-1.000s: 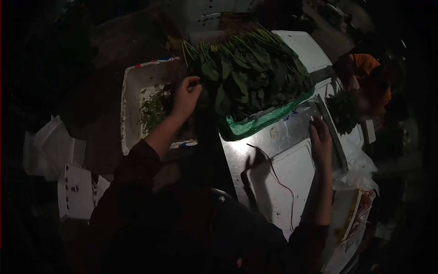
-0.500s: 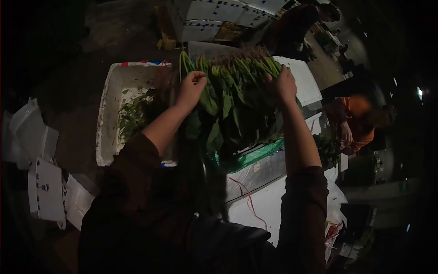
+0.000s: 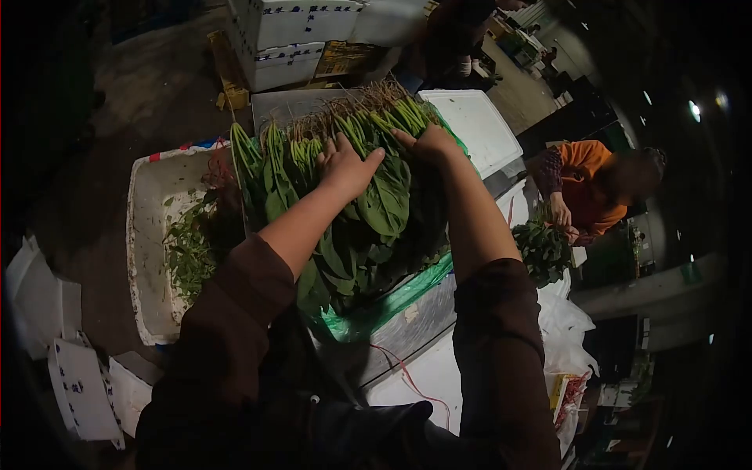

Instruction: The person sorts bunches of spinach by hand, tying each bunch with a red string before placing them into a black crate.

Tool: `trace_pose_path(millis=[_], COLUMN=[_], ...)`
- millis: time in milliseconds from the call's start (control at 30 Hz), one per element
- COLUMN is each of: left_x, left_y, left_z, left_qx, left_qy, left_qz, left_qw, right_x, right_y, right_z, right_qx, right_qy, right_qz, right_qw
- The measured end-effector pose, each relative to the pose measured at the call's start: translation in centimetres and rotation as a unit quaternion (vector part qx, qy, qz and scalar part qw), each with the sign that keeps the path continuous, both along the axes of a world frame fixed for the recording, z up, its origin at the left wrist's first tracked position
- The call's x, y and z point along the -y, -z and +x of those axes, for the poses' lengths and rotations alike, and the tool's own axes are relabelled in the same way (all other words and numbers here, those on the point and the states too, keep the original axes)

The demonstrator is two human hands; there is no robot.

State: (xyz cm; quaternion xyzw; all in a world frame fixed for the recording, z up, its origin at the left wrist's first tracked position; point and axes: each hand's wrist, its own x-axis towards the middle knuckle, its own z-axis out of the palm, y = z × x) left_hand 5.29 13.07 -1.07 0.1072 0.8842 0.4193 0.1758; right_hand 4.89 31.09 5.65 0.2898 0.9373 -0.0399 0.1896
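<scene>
Long rows of leafy greens (image 3: 384,200) with bright green stems and brownish roots lie side by side on a green plastic sheet (image 3: 407,298). My left hand (image 3: 345,168) rests on the stems in the middle of the pile, thumb and fingers apart. Close to its right, my right hand (image 3: 433,146) touches the stems near the root end with a finger stretched out; its other fingers are partly hidden. Neither hand grips a bunch. The leaves point toward me and the roots away.
Left of the pile is a dirty white foam box (image 3: 141,235) with loose leaves (image 3: 188,258) inside. White foam boxes (image 3: 301,31) are stacked behind. A white lid (image 3: 470,129) lies at the far right. A person in an orange top (image 3: 587,180) handles greens (image 3: 540,251) on the right.
My hands have come closer together over the pile: the left moved inward and spread its fingers, the right shifted in from the pile's right edge. The view has also shifted.
</scene>
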Motion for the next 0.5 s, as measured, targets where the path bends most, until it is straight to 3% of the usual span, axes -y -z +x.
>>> trace_pose_path(millis=[67, 167, 300, 367, 500], left_x=[-0.3, -0.2, -0.1, 0.7, 1.1], left_y=[0.2, 0.4, 1.5, 0.7, 1.6], left_z=[0.1, -0.3, -0.8, -0.3, -0.7], left_qx=[0.006, -0.016, 0.016, 0.048, 0.082], left_qy=[-0.005, -0.009, -0.045, -0.05, -0.074], left_qz=[0.011, 0.034, 0.127, 0.144, 0.227], left_qw=[1.0, 0.999, 0.991, 0.987, 0.967], right_x=[0.2, -1.3, 0.5, 1.2, 2.9], right_y=[0.1, 1.4, 0.8, -1.2, -1.2], right_z=[0.4, -0.2, 0.2, -0.1, 0.2], right_qx=[-0.154, -0.173, -0.153, -0.039, -0.081], right_qy=[-0.001, -0.043, -0.038, -0.046, -0.104], right_qz=[0.067, 0.008, 0.025, -0.073, -0.08], right_qw=[0.986, 0.984, 0.987, 0.995, 0.988])
